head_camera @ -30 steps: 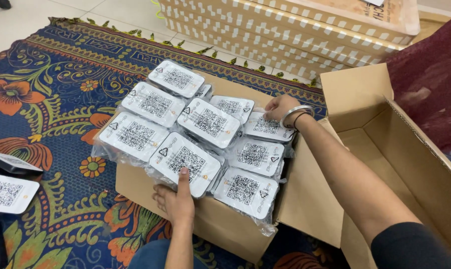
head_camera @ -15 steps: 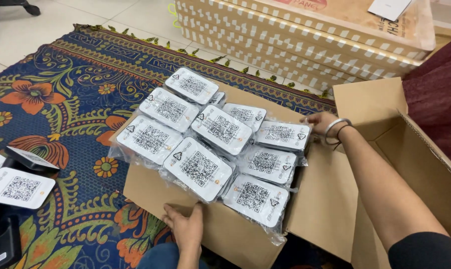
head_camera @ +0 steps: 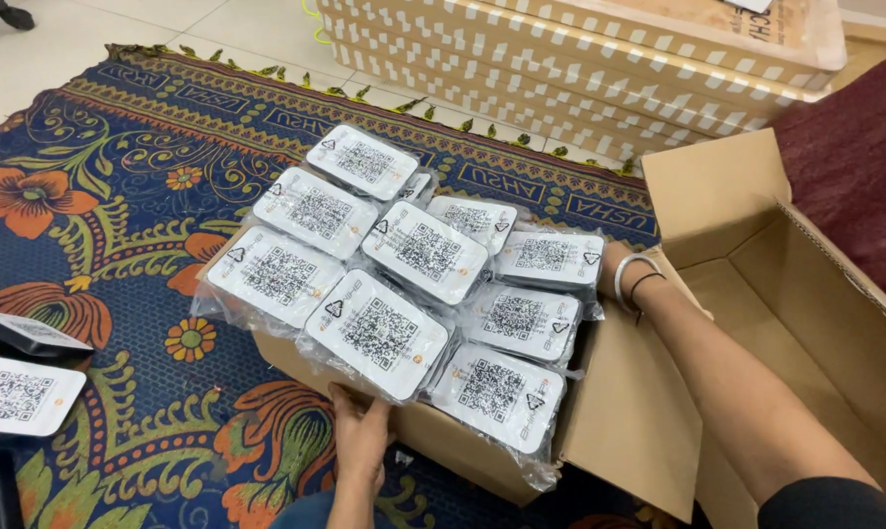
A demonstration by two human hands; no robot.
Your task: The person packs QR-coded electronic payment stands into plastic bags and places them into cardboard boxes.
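Observation:
Several white flat packets [head_camera: 396, 333] in clear plastic bags lie in overlapping rows on a cardboard flap [head_camera: 619, 431] of an open brown box [head_camera: 815, 294]. My left hand [head_camera: 359, 441] is at the near edge of the pile. Its fingers are tucked under the front packet, against the cardboard. My right hand [head_camera: 614, 263] reaches behind the far-right packet [head_camera: 549, 257]. Only the wrist shows, with a bangle and a dark band; the fingers are hidden.
A patterned blue and orange rug [head_camera: 100, 196] covers the floor. Two more white packets [head_camera: 17, 392] lie at the left edge. Long patterned cardboard boxes [head_camera: 580, 49] are stacked at the back. Dark red fabric [head_camera: 854, 186] lies at the right.
My left hand slid off the top of the front packet to its near edge. My right hand moved from the top of the pile to behind its far right side.

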